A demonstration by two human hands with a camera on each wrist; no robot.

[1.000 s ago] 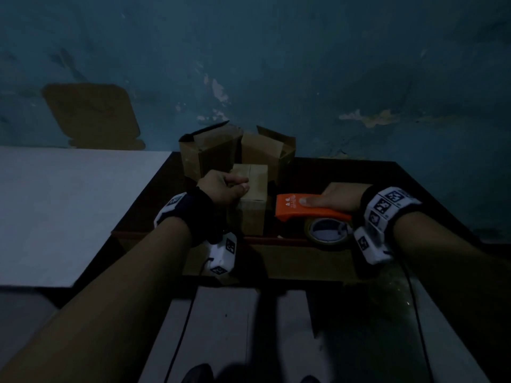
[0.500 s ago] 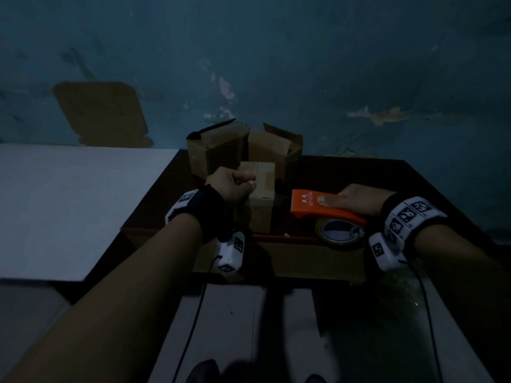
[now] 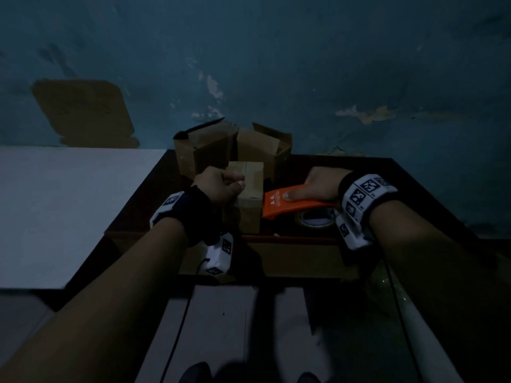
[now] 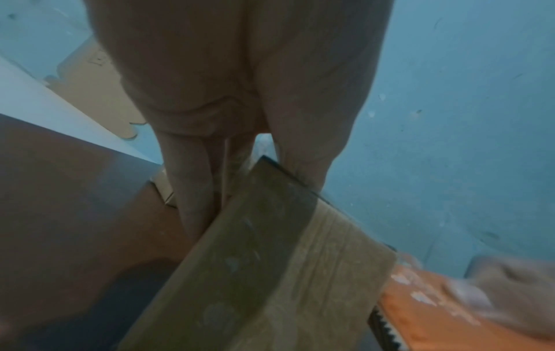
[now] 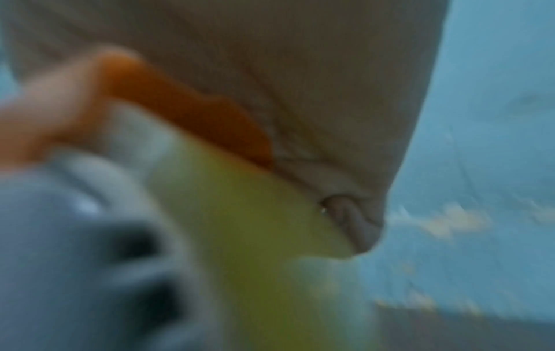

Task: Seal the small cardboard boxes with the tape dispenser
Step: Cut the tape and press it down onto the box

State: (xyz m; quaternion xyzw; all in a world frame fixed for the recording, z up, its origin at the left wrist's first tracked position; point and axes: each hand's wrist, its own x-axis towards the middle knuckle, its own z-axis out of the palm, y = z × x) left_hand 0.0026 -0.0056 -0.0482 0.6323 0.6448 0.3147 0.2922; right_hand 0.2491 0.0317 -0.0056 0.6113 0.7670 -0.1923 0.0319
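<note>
Gripping the small closed brown cardboard box [image 3: 247, 194] near the dark tabletop's [image 3: 401, 186] front edge, apparently to steady it for taping, the left hand [image 3: 218, 183] curled around it while the right hand [image 3: 318, 183] clasped the orange plastic tape dispenser [image 3: 287, 204] just beside.

1. The right wrist view is heavily blurred; the orange tape dispenser [image 5: 186, 111] shows only as a smear.
2. The left hand [image 3: 218, 183] hides the closed box's [image 3: 249, 200] left face.
3. The tape roll [image 3: 316, 219] sits partly hidden under the dispenser.
</note>
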